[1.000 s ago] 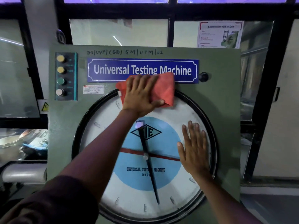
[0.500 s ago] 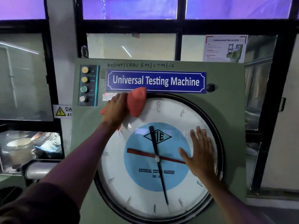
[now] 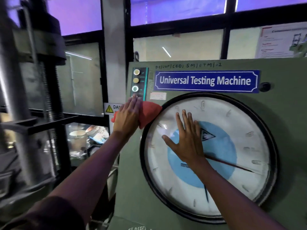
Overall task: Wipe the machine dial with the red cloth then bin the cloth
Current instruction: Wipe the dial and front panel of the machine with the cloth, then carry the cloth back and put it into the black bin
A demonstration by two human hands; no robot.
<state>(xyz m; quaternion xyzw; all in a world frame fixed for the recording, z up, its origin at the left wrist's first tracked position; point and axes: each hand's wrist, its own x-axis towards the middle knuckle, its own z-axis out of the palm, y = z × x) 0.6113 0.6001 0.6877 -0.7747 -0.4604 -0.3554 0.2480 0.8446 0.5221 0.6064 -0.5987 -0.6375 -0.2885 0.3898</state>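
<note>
The big round machine dial [image 3: 240,130] has a white face, a blue centre and a black rim, set in a green panel. My left hand [image 3: 127,118] presses the red cloth [image 3: 148,113] flat against the green panel just outside the dial's upper left rim. The cloth's right corner touches the rim. My right hand [image 3: 186,138] lies flat with fingers spread on the left half of the dial glass, holding nothing.
A blue "Universal Testing Machine" nameplate [image 3: 206,81] and a column of buttons [image 3: 136,83] sit above the dial. A tall steel machine frame with a threaded column [image 3: 48,97] stands at the left. Cluttered containers [image 3: 88,138] lie behind glass. No bin is in view.
My left hand has swept the cloth leftward from the dial's top, off the glass onto the panel. My right hand shifted from the dial's right side to its left. The view swung left.
</note>
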